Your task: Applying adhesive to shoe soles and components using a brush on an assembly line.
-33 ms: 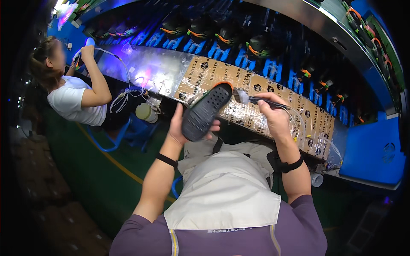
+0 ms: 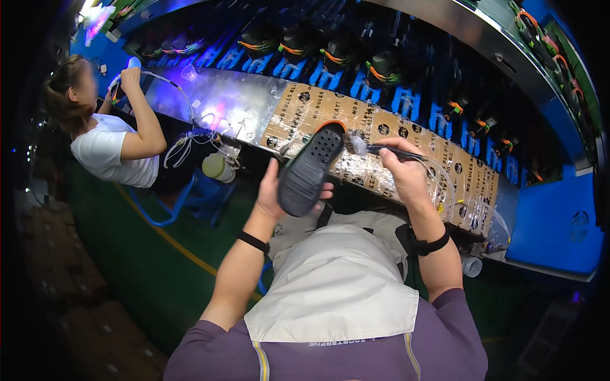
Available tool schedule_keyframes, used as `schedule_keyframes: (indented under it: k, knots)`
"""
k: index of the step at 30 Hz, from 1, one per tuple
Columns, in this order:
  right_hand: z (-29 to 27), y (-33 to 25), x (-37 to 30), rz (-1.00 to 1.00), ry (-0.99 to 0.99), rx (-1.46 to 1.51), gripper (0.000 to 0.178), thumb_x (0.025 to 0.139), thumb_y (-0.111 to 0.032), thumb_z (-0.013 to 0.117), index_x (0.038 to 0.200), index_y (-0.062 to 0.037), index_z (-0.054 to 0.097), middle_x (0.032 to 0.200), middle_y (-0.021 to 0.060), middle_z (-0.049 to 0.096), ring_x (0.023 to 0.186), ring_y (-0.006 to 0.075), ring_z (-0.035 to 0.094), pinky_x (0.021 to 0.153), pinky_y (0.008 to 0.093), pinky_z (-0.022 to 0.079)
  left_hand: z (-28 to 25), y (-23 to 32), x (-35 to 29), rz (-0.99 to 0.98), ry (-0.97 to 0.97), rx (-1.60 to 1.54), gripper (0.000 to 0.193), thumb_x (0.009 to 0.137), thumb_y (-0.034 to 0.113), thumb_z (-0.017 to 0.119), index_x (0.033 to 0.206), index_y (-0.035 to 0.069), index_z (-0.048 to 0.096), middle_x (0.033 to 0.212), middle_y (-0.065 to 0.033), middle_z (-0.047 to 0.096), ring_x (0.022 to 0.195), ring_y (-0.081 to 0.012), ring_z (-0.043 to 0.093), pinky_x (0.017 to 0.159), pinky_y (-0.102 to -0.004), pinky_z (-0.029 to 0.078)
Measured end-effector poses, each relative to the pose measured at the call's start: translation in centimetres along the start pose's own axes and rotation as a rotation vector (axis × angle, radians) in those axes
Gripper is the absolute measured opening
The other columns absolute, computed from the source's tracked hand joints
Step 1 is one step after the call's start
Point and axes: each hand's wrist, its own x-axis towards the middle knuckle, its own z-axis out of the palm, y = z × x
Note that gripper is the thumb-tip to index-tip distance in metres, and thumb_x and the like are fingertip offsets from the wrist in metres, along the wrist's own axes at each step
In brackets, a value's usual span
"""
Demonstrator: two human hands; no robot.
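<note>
My left hand (image 2: 270, 195) is closed around a black shoe sole (image 2: 310, 174), thumb on its left side and fingertips showing past its right. The sole is tilted, toe end away from me, with small round pits toward the toe and grooves toward the heel. Orange shows along the toe rim. In my right hand (image 2: 410, 178) is a brush (image 2: 358, 145) with a dark handle and whitish bristles, pinched between thumb and fingers. Its bristle end points left, close to the sole's toe edge; whether they touch I cannot tell. A thin clear tube (image 2: 452, 184) runs near that hand.
Printed brown cardboard (image 2: 381, 171) covers the bench ahead. Behind it, a conveyor carries blue holders (image 2: 405, 105) and dark shoe parts. A blue panel (image 2: 556, 222) stands at right. A co-worker (image 2: 121, 143) sits at left beside a pale tub (image 2: 218, 167).
The shoe sole and my left hand have shifted slightly right and toward me. The brush has moved slightly left in my right hand.
</note>
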Motion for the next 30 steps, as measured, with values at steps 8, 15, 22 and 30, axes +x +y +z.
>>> schedule_keyframes:
  k: [8, 15, 22, 30]
  knots:
    - [3.3, 1.4, 2.6, -0.007, 0.073, -0.186, 0.021, 0.091, -0.018, 0.071, 0.103, -0.0017, 0.076, 0.085, 0.0032, 0.072, 0.079, 0.0074, 0.062, 0.072, 0.0269, 0.050, 2.6, -5.5, 4.3, 0.070, 0.164, -0.195, 0.080, 0.101, 0.058, 0.031, 0.155, 0.001, 0.044, 0.146, -0.0314, 0.055, 0.133, -0.0480, 0.057, 0.108, -0.0679, 0.046]
    - [5.5, -0.3, 3.1, -0.210, 0.201, -0.254, 0.020, 0.088, -0.013, 0.073, 0.102, 0.0005, 0.075, 0.078, 0.0103, 0.074, 0.070, 0.0164, 0.070, 0.066, 0.0305, 0.054, 5.2, -6.2, 5.5, 0.179, 0.183, -0.059, 0.074, 0.098, 0.051, 0.033, 0.149, 0.000, 0.050, 0.142, -0.0260, 0.061, 0.130, -0.0437, 0.060, 0.111, -0.0603, 0.047]
    - [5.4, -3.5, -1.6, -0.352, -0.252, -0.676, 0.015, 0.085, -0.014, 0.072, 0.091, -0.0005, 0.074, 0.081, 0.0211, 0.073, 0.074, 0.0383, 0.073, 0.073, 0.0444, 0.058, 4.9, -5.4, 6.1, 0.410, 0.177, 0.001, 0.062, 0.104, 0.045, 0.030, 0.136, 0.002, 0.061, 0.128, -0.0162, 0.070, 0.121, -0.0280, 0.066, 0.109, -0.0447, 0.051]
    - [4.2, -6.4, 0.6, -0.469, 0.018, -0.499, 0.019, 0.087, -0.012, 0.075, 0.102, -0.0013, 0.077, 0.095, 0.0211, 0.076, 0.084, 0.0372, 0.075, 0.076, 0.0403, 0.059, 9.2, -5.4, 6.5, 0.311, -0.038, -0.004, 0.068, 0.110, 0.053, 0.022, 0.153, 0.008, 0.048, 0.144, -0.0169, 0.061, 0.127, -0.0330, 0.064, 0.109, -0.0495, 0.053]
